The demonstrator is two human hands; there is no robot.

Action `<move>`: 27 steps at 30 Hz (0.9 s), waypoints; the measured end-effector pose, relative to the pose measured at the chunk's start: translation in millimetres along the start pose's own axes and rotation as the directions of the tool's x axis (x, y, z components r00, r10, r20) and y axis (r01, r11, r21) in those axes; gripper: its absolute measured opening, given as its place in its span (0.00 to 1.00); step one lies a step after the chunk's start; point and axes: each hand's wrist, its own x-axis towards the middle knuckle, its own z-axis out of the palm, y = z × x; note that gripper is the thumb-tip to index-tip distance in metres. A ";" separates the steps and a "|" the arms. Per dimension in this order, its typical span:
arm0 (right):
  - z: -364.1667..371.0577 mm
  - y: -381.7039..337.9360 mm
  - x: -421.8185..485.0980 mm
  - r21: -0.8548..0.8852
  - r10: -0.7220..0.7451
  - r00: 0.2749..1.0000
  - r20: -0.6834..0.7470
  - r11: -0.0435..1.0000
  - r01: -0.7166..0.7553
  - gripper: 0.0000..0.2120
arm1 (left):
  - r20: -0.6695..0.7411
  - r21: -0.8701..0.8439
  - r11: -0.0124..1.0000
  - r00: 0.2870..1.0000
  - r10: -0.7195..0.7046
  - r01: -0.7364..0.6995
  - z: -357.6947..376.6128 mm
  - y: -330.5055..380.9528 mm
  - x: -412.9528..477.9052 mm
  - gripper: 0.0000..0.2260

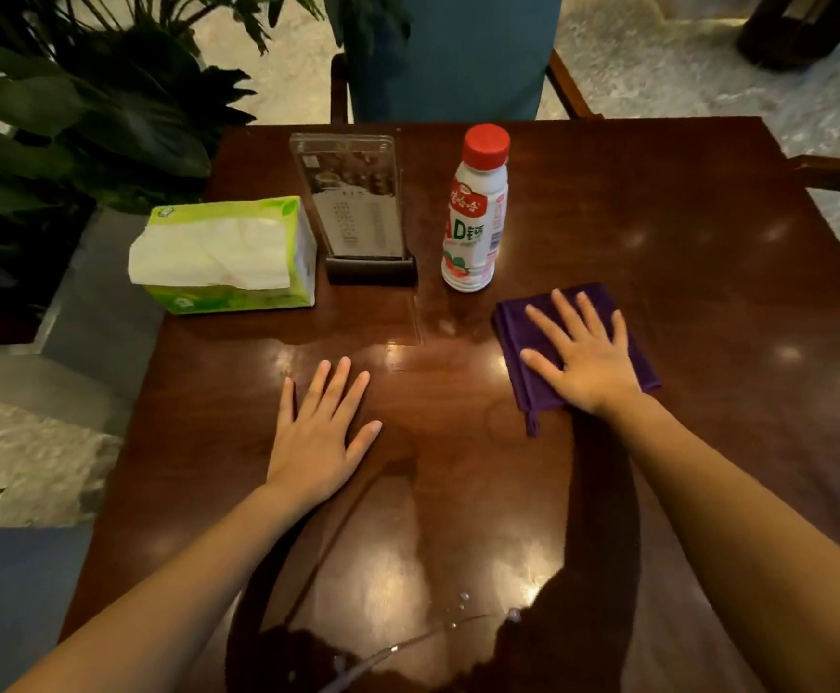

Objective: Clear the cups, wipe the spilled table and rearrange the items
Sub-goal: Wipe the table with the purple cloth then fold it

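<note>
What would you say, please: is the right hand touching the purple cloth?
Touching. The head view shows the right hand lying flat, fingers spread, on the purple cloth.

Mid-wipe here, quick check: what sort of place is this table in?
Probably a cafe or hotel lounge. An acrylic menu stand sits on the polished wooden table, an upholstered chair faces it across the far edge, and large potted plants and a stone floor surround it.
</note>
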 end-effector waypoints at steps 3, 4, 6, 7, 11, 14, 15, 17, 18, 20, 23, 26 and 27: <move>5.6 -16.0 12.8 0.015 0.054 0.998 0.014 0.998 -0.054 0.32 | -0.018 0.010 1.000 1.000 0.004 -0.003 1.6 -1.5 -0.3 0.29; 7.3 -21.9 12.0 0.014 0.045 0.999 0.013 0.999 -0.045 0.33 | -0.020 0.007 1.000 1.000 0.005 -0.005 2.3 -2.3 -0.5 0.29; 8.4 -34.9 8.2 0.000 0.004 1.000 0.012 1.000 -0.004 0.33 | -0.019 0.014 1.000 1.000 0.010 -0.010 3.6 -2.7 -0.1 0.29; 9.0 -43.4 5.2 -0.008 -0.018 1.000 0.010 1.000 0.018 0.33 | -0.016 0.019 1.000 1.000 0.014 -0.014 3.8 -2.7 -0.3 0.29; 17.2 -85.0 -2.4 0.001 -0.072 0.997 -0.006 0.997 0.072 0.34 | 0.007 0.017 1.000 1.000 0.001 -0.001 1.1 -0.7 1.0 0.30; 20.8 -106.7 -0.6 0.006 -0.082 0.997 -0.009 0.997 0.082 0.34 | 0.030 -0.036 0.999 0.999 0.010 -0.009 -3.6 0.3 2.7 0.30; 21.9 -112.5 0.4 0.006 -0.086 0.996 -0.010 0.996 0.086 0.35 | 0.042 -0.063 0.998 0.999 0.018 -0.016 -5.0 -0.2 3.9 0.30; 25.7 -125.3 -0.4 0.009 -0.104 0.995 -0.015 0.995 0.104 0.35 | 0.061 -0.115 0.993 0.998 0.013 -0.006 -7.1 -5.5 2.1 0.29; 27.7 -132.3 -1.7 0.009 -0.119 0.993 -0.021 0.993 0.119 0.34 | 0.054 -0.133 0.991 0.998 -0.016 0.023 -7.8 -11.3 -1.8 0.29; 30.0 -147.7 -5.8 0.010 -0.151 0.988 -0.022 0.988 0.151 0.34 | 0.030 -0.140 0.985 0.995 -0.100 0.103 -9.7 -29.6 -15.2 0.29; 34.4 -171.1 -13.7 0.010 -0.204 0.979 -0.005 0.979 0.204 0.35 | 0.025 -0.108 0.971 0.977 -0.212 0.214 -7.8 -67.3 -49.9 0.30; 37.7 -193.5 -22.3 0.013 -0.261 0.965 0.000 0.965 0.261 0.34 | 0.024 -0.106 0.947 0.953 -0.302 0.302 -5.6 -89.6 -85.9 0.32; 39.1 -201.0 -25.4 0.014 -0.280 0.960 -0.002 0.960 0.280 0.34 | 0.016 -0.101 0.944 0.949 -0.315 0.315 -5.5 -92.1 -93.2 0.33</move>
